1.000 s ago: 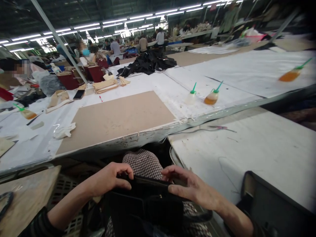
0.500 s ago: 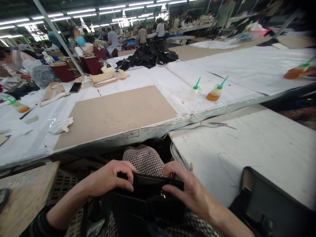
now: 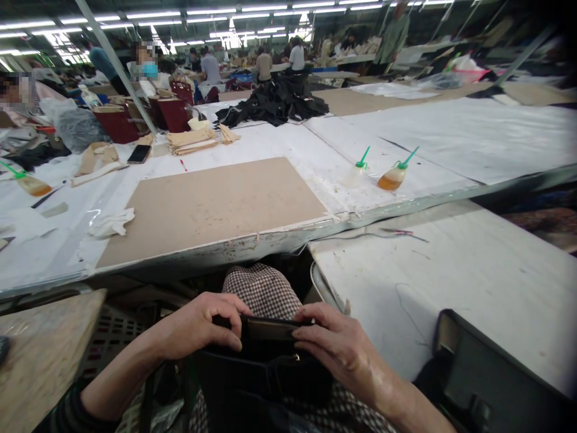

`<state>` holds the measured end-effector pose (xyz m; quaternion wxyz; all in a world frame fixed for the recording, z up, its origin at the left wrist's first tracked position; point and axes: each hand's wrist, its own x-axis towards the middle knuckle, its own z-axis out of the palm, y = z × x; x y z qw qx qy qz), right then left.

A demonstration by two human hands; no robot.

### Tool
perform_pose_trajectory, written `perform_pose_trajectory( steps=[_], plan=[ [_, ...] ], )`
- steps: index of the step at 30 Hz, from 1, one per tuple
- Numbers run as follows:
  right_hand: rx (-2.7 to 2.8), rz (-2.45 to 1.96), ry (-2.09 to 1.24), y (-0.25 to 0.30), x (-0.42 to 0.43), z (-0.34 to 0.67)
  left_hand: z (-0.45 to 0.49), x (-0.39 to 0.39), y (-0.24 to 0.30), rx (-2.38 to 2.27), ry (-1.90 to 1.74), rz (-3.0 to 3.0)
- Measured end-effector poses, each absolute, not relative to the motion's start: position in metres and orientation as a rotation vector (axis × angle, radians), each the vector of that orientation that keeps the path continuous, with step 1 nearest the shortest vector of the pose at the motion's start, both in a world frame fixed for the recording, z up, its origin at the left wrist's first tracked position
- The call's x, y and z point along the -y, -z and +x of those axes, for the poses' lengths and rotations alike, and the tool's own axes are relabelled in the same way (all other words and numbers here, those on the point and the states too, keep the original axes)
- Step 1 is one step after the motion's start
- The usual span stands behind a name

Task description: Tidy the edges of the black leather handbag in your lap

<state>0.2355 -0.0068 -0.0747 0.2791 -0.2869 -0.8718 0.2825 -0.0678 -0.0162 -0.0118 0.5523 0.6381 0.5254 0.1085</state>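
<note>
A black leather bag (image 3: pixel 264 376) rests on my lap, over checked trousers (image 3: pixel 262 290). My left hand (image 3: pixel 201 328) grips the left side of the bag's top edge, fingers curled over the rim. My right hand (image 3: pixel 336 346) clasps the right side of the same edge, thumb and fingers pinching it. Between the two hands the bag's tan inner lining (image 3: pixel 269 328) shows at the opening.
A brown board (image 3: pixel 211 207) lies on the white table ahead, with a crumpled white cloth (image 3: pixel 110 222) at its left. Two glue bottles with green nozzles (image 3: pixel 390 174) stand to the right. A dark case (image 3: pixel 491 379) sits at lower right. People work at far tables.
My right hand has slid left along the bag's top edge and closed over it. The opening has narrowed, showing the tan lining. The view has shifted slightly.
</note>
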Motion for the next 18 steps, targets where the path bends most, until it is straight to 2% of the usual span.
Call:
perform_pose_trajectory(
  steps=[6, 18],
  plan=[
    [2.059, -0.942, -1.257, 0.065, 0.010, 0.228, -0.064, 0.022, 0.013, -1.382, -0.377, 1.484],
    [1.723, -1.177, -1.405, 0.090, 0.004, 0.214, -0.063, 0.022, 0.021, -1.582, -0.448, 1.418]
  ],
)
